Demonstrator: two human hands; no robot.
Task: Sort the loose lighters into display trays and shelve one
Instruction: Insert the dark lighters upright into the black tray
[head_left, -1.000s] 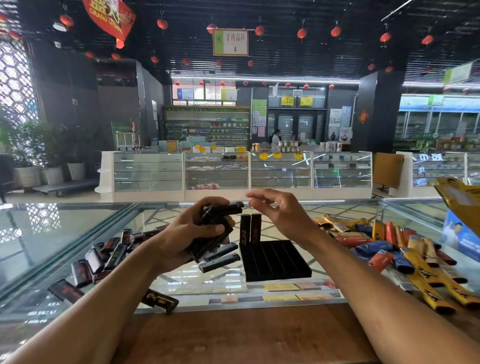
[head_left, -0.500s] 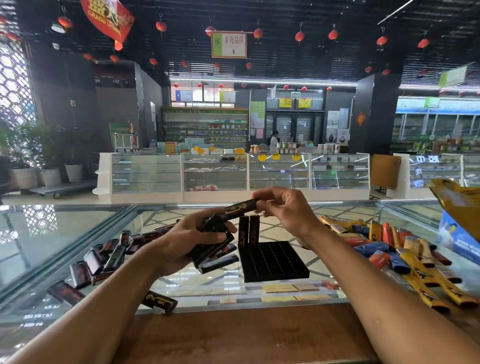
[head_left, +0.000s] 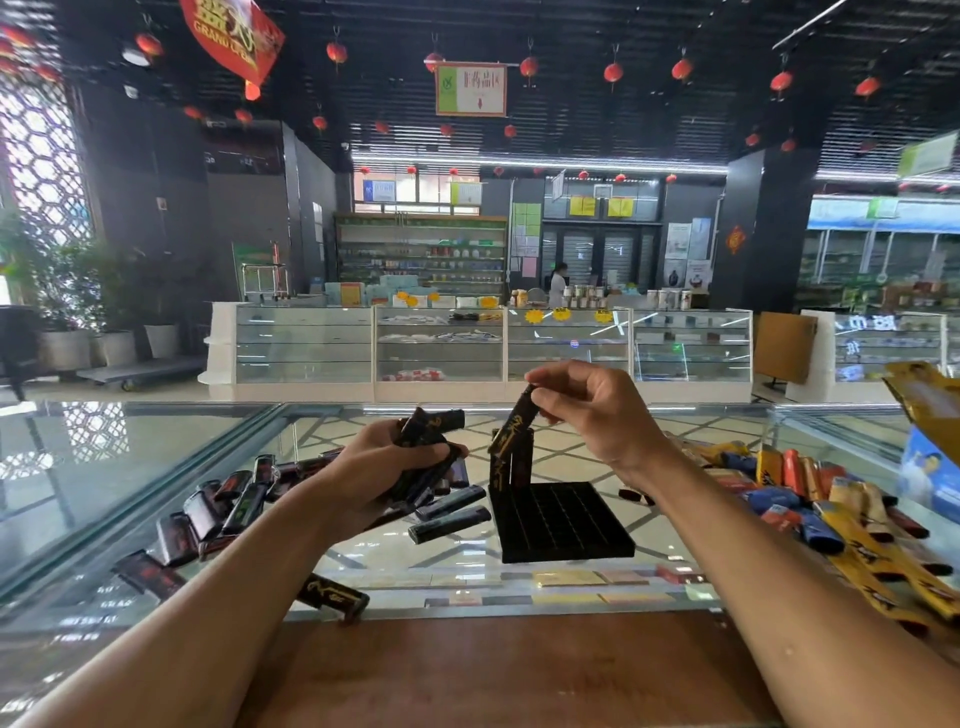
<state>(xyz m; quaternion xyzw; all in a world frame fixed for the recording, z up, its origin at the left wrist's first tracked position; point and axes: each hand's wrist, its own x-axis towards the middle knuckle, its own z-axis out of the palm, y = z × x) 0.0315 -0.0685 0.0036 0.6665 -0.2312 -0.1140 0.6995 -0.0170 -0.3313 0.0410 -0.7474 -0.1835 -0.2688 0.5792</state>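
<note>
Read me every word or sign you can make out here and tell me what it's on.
"GRAND", rest blurred: red hanging banner.
"非药品区": white ceiling sign.
Gold marks on the black lighters: unreadable.
Yellow counter tags, far posters: too small.

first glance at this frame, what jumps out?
The right hand pinches a black lighter, tilted, over the back left corner of the black tray mid-counter, where two lighters already stand upright. The left hand grips a bundle of black lighters beside it. More dark lighters lie loose on the glass counter at left, and a colourful pile lies at right.
</note>
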